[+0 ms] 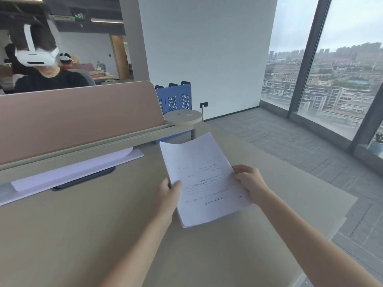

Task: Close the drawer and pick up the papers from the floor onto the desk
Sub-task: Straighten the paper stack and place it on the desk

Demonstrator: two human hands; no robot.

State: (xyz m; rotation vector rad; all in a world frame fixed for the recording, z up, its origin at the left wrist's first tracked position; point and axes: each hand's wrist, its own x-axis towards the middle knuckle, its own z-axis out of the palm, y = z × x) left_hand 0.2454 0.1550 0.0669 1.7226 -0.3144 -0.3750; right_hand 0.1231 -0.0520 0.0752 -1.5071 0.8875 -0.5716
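Both hands clenched on the papers (204, 181): left hand (166, 196) pinching the left edge, right hand (249, 180) the right, likely to keep the sheaf flat for setting down. Held just above the table (83, 235), far edge curling upward. White, stacked, sparsely printed. Beyond, more sheets (68, 170) by the divider (78, 112).

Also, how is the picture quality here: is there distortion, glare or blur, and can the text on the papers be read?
Head view: wide-angle bending curves the window frames and the desk edge; daylight from the windows is soft, without strong glare; the papers, held by the left hand and right hand, show print too small and soft to read.
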